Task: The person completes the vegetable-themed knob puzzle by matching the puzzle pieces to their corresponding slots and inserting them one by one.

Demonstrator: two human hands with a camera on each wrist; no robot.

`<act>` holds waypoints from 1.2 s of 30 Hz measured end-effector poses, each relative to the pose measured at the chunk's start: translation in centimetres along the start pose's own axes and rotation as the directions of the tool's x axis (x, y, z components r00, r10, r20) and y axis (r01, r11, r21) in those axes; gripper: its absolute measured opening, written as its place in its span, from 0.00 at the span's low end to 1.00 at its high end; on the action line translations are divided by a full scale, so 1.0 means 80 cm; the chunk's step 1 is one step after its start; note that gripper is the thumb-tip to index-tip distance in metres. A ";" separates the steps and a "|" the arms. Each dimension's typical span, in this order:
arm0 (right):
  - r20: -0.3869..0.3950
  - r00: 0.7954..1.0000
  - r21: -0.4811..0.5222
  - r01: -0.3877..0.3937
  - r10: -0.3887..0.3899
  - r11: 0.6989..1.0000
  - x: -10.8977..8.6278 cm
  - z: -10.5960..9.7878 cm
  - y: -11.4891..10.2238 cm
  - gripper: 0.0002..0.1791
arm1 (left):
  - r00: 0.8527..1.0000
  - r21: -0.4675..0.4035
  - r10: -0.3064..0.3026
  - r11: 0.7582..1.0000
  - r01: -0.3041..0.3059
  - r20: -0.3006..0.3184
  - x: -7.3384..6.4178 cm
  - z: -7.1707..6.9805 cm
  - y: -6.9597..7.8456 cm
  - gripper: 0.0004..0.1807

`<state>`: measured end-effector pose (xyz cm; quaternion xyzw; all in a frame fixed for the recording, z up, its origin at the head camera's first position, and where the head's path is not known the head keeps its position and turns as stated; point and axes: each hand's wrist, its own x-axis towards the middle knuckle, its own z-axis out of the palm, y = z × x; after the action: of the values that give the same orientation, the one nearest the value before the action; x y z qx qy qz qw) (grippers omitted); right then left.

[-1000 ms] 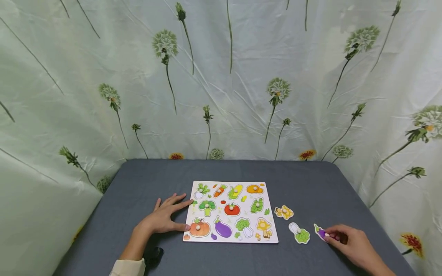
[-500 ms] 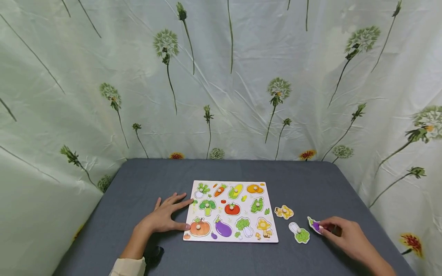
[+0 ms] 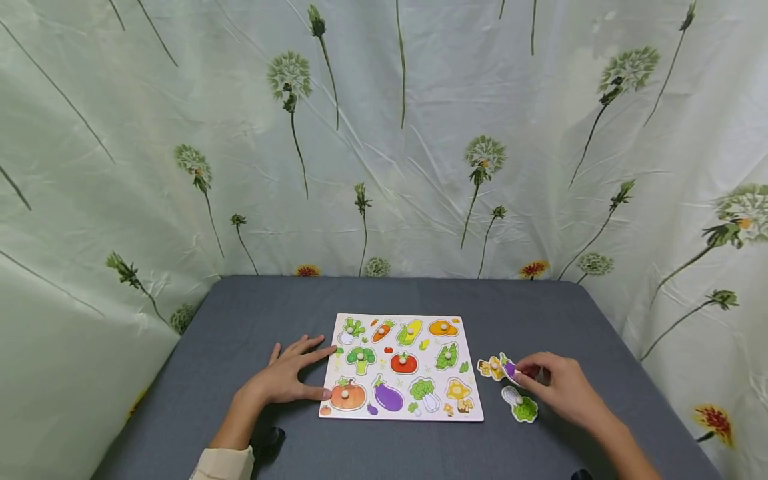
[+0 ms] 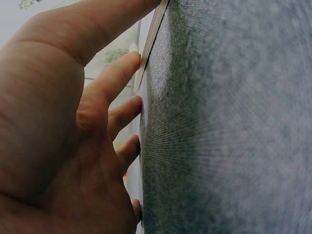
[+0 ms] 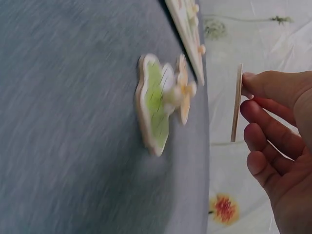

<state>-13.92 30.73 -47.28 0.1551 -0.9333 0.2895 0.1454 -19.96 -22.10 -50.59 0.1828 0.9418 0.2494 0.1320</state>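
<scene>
My right hand [image 3: 558, 383] pinches the eggplant puzzle piece [image 3: 509, 369] by its knob. In the right wrist view that piece [image 5: 236, 103] shows edge-on, held above the table. Below it lie the mushroom piece [image 3: 493, 369] and the bok choy piece [image 3: 520, 405], to the right of the vegetable puzzle board [image 3: 402, 419]. My left hand [image 3: 282, 380] rests with fingers spread, thumb and index finger touching the board's left edge. On the board, a printed eggplant [image 3: 388, 398], bok choy [image 3: 425, 395] and mushroom [image 3: 459, 392] show without knobs; several other vegetables carry knobs.
The board lies on a table with a dark grey cloth [image 3: 276, 293]. A curtain with dandelion prints [image 3: 408, 167] hangs behind and at both sides. A black object [image 3: 268, 443] sits by my left wrist.
My right hand has moved left and away from me with the eggplant piece, from the table's right side to over the two loose pieces. My left hand and the board have stayed put.
</scene>
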 end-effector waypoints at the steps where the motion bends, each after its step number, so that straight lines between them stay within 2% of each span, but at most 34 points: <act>1: 0.006 1.000 0.004 -0.001 0.001 1.000 0.003 0.002 -0.004 0.08 | 1.000 0.000 0.000 1.000 0.000 0.000 0.000 0.000 0.000 0.53; 9: 0.029 0.999 0.031 0.021 -0.022 0.999 0.020 0.018 -0.026 0.07 | 1.000 0.002 -0.002 1.000 0.002 -0.002 -0.001 -0.001 0.001 0.53; 18: 0.070 0.998 0.061 -0.007 0.003 0.998 0.035 0.036 -0.049 0.05 | 1.000 0.006 -0.012 1.000 0.012 -0.003 -0.002 0.000 0.002 0.54; 27: 0.075 0.997 0.110 0.025 -0.033 0.994 0.047 0.056 -0.065 0.06 | 1.000 0.004 -0.019 1.000 0.019 -0.003 -0.001 0.000 0.004 0.54; 36: 0.109 0.993 0.144 0.024 -0.040 0.989 0.056 0.070 -0.083 0.06 | 1.000 0.011 -0.015 1.000 0.015 -0.009 0.000 0.000 0.004 0.54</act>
<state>-16.48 21.33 -46.76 0.1960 -0.9143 0.3438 0.0861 -19.86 -21.87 -50.45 0.1754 0.9451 0.2440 0.1286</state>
